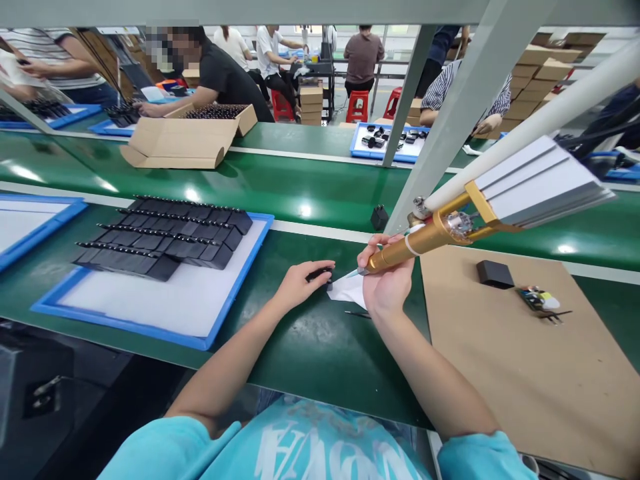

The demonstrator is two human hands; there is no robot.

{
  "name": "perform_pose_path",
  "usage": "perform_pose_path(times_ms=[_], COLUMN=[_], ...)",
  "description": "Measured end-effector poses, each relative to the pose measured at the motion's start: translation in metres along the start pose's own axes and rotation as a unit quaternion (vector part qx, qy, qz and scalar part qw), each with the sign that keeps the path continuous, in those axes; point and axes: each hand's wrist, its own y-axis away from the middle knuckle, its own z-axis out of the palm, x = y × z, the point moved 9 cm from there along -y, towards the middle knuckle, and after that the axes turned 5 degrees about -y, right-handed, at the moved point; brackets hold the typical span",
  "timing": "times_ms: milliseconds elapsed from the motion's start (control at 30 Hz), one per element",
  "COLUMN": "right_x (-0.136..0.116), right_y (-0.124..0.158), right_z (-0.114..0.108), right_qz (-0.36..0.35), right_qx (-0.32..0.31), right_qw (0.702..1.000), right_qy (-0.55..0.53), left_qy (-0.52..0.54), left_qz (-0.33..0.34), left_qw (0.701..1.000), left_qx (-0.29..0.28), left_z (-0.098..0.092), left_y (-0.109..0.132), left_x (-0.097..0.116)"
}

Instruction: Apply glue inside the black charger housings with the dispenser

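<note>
My left hand [304, 283] is closed on a small black plastic part [319, 273], partly hidden by the fingers. My right hand [389, 283] grips a gold-coloured pen-shaped tool [393, 255] with a pale tapered tip. That tip points at the black part; I cannot tell whether it touches. A white cloth or paper [349, 289] lies between the hands, against my right palm. Below it on the green bench [305, 347] rests a thin dark stick [357, 313]. Behind the tool's gold frame is a silver finned block [543, 183].
Left of my hands, a blue-rimmed tray [210, 337] carries rows of black plug adapters [165, 237]. To the right, a cardboard sheet [500, 373] bears a black box [495, 274] and a circuit board [539, 299]. A slanted grey post [440, 127] stands ahead; co-workers sit beyond the green conveyor [305, 183].
</note>
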Motion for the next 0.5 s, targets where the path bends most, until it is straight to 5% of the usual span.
perform_pose_path(times_ms=[167, 500], right_x=[0.001, 0.001], right_y=[0.001, 0.0], right_z=[0.001, 0.001], right_qz=[0.006, 0.017], right_qx=[-0.006, -0.005], right_qw=[1.0, 1.0], right_qy=[0.006, 0.001], left_qy=[-0.117, -0.258], left_qz=[0.085, 0.053], left_qw=[0.989, 0.96], left_qx=[0.024, -0.09], left_z=[-0.001, 0.019], left_y=[0.008, 0.007], left_x=[0.015, 0.013])
